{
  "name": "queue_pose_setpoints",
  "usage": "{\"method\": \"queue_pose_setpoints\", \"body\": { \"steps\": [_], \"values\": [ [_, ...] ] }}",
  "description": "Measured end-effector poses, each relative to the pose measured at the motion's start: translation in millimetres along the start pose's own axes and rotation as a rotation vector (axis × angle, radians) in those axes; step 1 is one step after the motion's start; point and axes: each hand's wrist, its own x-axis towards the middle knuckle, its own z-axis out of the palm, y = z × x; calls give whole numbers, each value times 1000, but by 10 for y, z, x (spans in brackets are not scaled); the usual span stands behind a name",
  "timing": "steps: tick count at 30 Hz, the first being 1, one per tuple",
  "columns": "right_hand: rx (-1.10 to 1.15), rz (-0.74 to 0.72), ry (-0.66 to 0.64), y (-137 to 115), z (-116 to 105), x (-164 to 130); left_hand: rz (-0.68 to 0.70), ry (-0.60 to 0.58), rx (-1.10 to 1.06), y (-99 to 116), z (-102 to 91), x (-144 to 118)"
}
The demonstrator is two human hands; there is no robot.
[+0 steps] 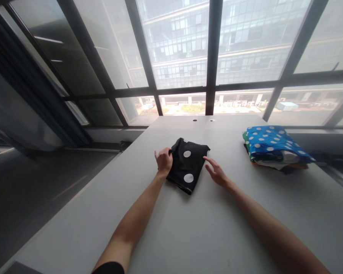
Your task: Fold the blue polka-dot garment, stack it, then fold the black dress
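Observation:
A folded black plastic bag with large white dots point(185, 163) lies on the white table point(177, 232) in front of me. At its left edge, my left hand point(164, 161) pinches the black material between thumb and fingers. My right hand point(215, 172) is at the bag's right edge, fingers stretched out and apart. Its fingertips reach the edge; whether they press on it I cannot tell. The bag's upper corners stick out unevenly, and its lower end forms a thick fold.
On the right of the table sits a pile of folded dotted bags point(274, 146), blue on top, with green, black, white and orange layers below. Two round holes point(194, 120) show near the far edge. Windows point(183, 57) stand behind, a dark curtain point(31, 76) at left.

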Motion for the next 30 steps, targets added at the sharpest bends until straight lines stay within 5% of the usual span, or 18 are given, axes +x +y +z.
{"method": "queue_pose_setpoints", "body": {
  "steps": [3, 8, 15, 21, 26, 30],
  "values": [
    [204, 99, 161, -20, 10, 54, 176, -85, -103, 411, 25, -257],
    [352, 244, 167, -73, 35, 80, 655, -131, -253, 964, 105, -846],
    [445, 345, 144, -171, -7, 21, 848, -366, -208, 1135, 159, -1114],
    [612, 416, 117, -173, -7, 2, 501, -264, -237, 1090, -35, -941],
    [711, 464, 124, -149, -28, 10, 105, -376, -429, 816, 58, -606],
    [740, 483, 159, -126, -29, 23, -27, -409, -597, 667, 61, -397]
  ]
}}
